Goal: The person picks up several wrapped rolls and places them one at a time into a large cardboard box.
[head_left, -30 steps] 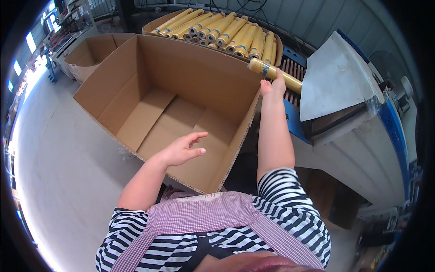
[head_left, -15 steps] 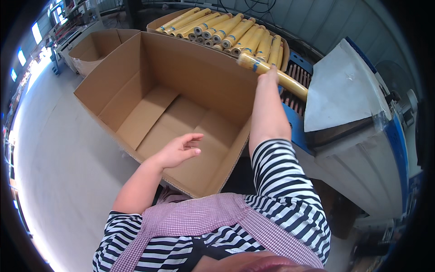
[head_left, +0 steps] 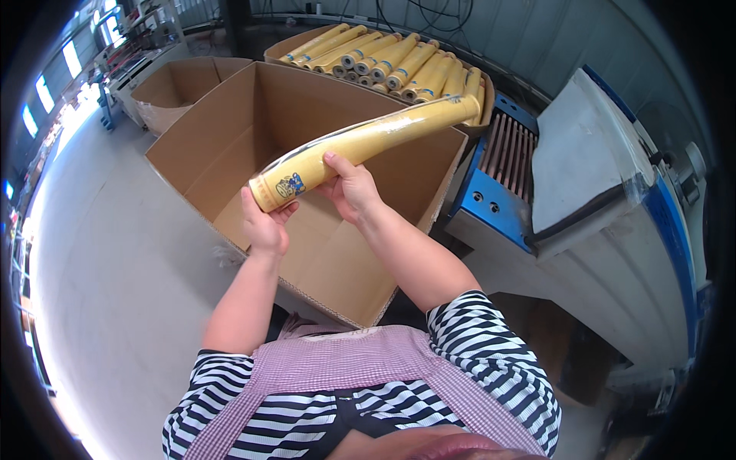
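I count two hands (head_left: 357, 193), one yellow roll (head_left: 387, 133) in the fingers (head_left: 332, 158). Three cartons: big carton (head_left: 322, 264) under fingers, small carton (head_left: 175, 86) farther left, packed carton (head_left: 280, 49) beyond. Over ten packed rolls (head_left: 392, 63), overlapping. One machine (head_left: 571, 153) right of fingers.

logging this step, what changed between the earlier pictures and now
The yellow roll moved left and toward the body, from the machine to above the large open carton, in the right hand. The left hand, free before, now holds its near end. The stacked rolls behind look unchanged.
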Motion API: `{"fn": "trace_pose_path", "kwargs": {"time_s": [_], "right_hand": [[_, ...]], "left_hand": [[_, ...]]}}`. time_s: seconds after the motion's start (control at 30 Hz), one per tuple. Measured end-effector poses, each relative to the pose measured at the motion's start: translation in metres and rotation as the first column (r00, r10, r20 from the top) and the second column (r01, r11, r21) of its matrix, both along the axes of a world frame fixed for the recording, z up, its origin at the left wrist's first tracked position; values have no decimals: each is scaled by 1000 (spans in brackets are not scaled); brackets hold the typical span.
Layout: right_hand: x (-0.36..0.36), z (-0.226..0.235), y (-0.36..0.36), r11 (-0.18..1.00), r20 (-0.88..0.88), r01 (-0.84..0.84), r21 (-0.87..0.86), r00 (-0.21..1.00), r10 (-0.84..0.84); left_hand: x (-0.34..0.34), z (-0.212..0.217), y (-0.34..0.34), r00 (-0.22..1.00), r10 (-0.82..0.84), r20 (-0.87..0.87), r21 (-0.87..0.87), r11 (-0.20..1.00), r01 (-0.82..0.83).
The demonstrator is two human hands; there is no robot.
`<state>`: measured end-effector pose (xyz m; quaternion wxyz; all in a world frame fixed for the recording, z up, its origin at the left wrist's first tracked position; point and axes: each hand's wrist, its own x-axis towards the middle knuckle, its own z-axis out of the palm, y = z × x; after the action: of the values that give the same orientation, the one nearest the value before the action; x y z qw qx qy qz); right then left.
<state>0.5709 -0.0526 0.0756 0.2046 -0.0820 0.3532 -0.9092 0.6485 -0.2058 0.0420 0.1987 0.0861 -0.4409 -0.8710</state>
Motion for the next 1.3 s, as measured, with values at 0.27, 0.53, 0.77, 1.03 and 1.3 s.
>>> {"fn": "trace_pose_path", "kwargs": {"time_s": [0.27,0.53,0.77,1.03,1.3], "right_hand": [[42,2,-21,970,-142,207,-124,964,-224],[-20,-8,-3,981,9,66,184,998,-69],[-280,76,-39,975,-146,205,82,971,-192],[-80,25,-157,706,-252,-480,521,704,664],[-21,28,-28,464,-308,-196,864,523,794]], "left_hand": [[38,-16,62,949,-88,-301,-177,984,35],[48,-15,-25,982,-115,149,-848,496,187],[43,-13,-11,979,-164,124,-913,368,177],[45,-22,-19,990,-90,109,-898,418,137],[50,-25,-19,989,-77,128,-933,330,147]]}}
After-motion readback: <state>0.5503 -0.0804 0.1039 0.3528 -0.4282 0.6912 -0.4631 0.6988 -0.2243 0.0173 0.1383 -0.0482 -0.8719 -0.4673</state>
